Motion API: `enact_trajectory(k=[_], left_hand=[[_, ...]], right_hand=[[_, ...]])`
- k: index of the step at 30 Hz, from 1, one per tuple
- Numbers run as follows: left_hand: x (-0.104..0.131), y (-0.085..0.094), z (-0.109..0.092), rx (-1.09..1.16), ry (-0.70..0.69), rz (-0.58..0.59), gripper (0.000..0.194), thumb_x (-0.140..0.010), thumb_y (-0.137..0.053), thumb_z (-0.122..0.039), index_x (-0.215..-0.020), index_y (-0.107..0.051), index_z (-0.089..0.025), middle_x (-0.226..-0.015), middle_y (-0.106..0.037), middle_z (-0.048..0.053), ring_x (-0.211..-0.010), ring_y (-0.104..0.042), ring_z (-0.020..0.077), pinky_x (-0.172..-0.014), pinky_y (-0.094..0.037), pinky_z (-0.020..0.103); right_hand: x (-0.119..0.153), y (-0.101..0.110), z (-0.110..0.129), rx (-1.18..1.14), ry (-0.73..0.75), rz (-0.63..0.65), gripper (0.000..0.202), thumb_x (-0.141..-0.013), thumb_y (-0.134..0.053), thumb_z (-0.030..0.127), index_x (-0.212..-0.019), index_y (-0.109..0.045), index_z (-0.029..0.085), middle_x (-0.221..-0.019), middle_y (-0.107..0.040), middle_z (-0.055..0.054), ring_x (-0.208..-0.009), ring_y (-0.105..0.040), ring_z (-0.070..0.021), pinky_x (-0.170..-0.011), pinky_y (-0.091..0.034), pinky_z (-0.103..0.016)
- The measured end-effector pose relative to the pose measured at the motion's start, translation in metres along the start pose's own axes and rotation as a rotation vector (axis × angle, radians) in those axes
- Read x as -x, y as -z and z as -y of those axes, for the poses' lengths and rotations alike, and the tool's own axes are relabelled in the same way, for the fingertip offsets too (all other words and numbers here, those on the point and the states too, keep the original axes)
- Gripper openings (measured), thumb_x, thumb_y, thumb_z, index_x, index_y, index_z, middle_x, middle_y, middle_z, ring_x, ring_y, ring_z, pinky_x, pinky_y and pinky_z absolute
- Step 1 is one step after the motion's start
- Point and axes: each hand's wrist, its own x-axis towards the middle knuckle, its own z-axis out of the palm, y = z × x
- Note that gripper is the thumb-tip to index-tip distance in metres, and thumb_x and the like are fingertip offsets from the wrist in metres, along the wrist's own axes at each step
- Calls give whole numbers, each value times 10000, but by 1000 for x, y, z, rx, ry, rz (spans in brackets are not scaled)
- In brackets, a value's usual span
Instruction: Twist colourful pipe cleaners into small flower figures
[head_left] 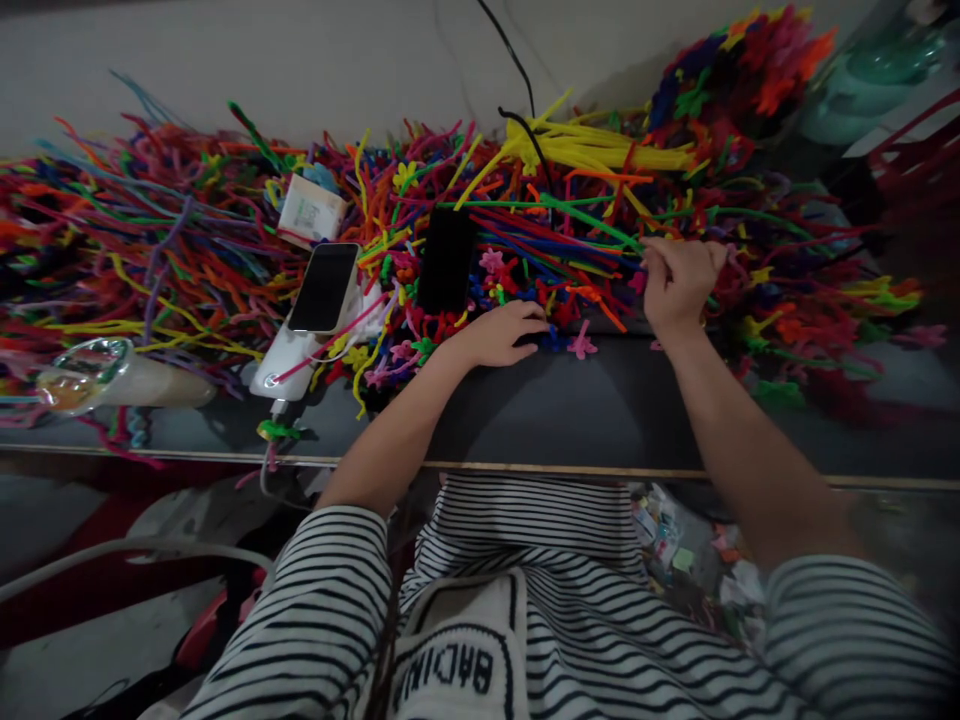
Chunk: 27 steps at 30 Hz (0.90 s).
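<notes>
Green stems [592, 222] run left from right hand [679, 285] toward desk's [585, 410] back edge.
It's curled, hold unclear to me; left hand [501, 334] half-open, farther.

Dark capitals on the striped top [585, 610], whole word unclear to me; print on the white box [312, 211], too blurred!

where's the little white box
In the head view, the white box sits left of centre among heaped pipe cleaners, just behind the pale-edged phone.
</notes>
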Motion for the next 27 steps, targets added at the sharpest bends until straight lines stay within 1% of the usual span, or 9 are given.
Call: enact_trajectory(k=[5,9,13,16,18,21,23,25,27], left_hand=[[-1,-5,-4,-129,130,-38,355,-965,-479,-146,-1242,-689,-216,-1140,-719,71,-1049,-692,184,-864,-548,286],[-2,-13,-2,-201,192,-240,378,-993,-434,-151,-1276,-670,-237,-1029,-759,57,-973,-711,172,-809,-556,275],[-6,-19,-12,-208,181,-431,383,-1043,-372,-257,-1279,-670,-211,-1074,-761,95,-980,-710,197,-884,-560,348],[-9,-20,-35,-247,176,-551,436,-1030,-422,-362,-1398,-588,-199,-1314,-675,145,-1266,-605,256,-1089,-457,443],[-11,-23,-53,-271,9,-410,443,-1014,-445,-417,-1416,-577,-285,-1474,-576,93,-1412,-490,261,-1153,-385,458],[-14,-36,-71,-241,-326,-32,456,-1019,-432,-440,-1462,-515,-371,-1527,-534,0,-1479,-414,182,-1192,-322,385],[-15,-44,-70,-227,-286,24,488,-1012,-436,-484,-1476,-501,-347,-1550,-505,6,-1470,-427,182,-1167,-331,371],[-15,-46,-61,-249,-103,-27,510,-1020,-405,-495,-1482,-496,-301,-1543,-512,53,-1446,-457,223,-1142,-339,423],[-14,-41,-47,-279,41,-104,501,-1028,-388,-468,-1443,-540,-231,-1500,-552,107,-1425,-475,263,-1128,-337,482]], right_hand=[[2,9,9,-19,88,35,411,-1012,-408,423,-1243,-676,215,-1252,-689,-155,-1251,-580,-346,-1069,-369,-573],[17,5,36,-212,344,269,412,-992,-491,424,-1301,-656,207,-1260,-709,-131,-1227,-624,-297,-1077,-448,-482],[28,-3,48,-239,417,431,344,-994,-469,283,-1246,-696,226,-1223,-739,-90,-1151,-682,-247,-995,-529,-399],[26,-6,41,-179,325,410,362,-970,-442,204,-1209,-710,247,-1157,-766,-61,-1071,-716,-228,-885,-555,-352],[21,-5,34,-123,181,344,361,-972,-431,225,-1209,-703,242,-1030,-788,-53,-939,-738,-223,-801,-548,-330],[14,-3,24,-46,6,265,363,-997,-397,288,-1178,-701,204,-810,-769,-64,-760,-722,-238,-700,-510,-322],[11,-3,20,-31,-25,217,374,-1002,-418,355,-1219,-683,206,-825,-767,-78,-753,-715,-251,-689,-498,-326],[11,-6,16,-76,-9,201,410,-1006,-426,410,-1290,-656,225,-893,-775,-83,-775,-721,-253,-697,-504,-330],[13,-11,13,-175,38,267,426,-1022,-397,422,-1302,-661,240,-926,-781,-75,-766,-728,-238,-701,-518,-330]])
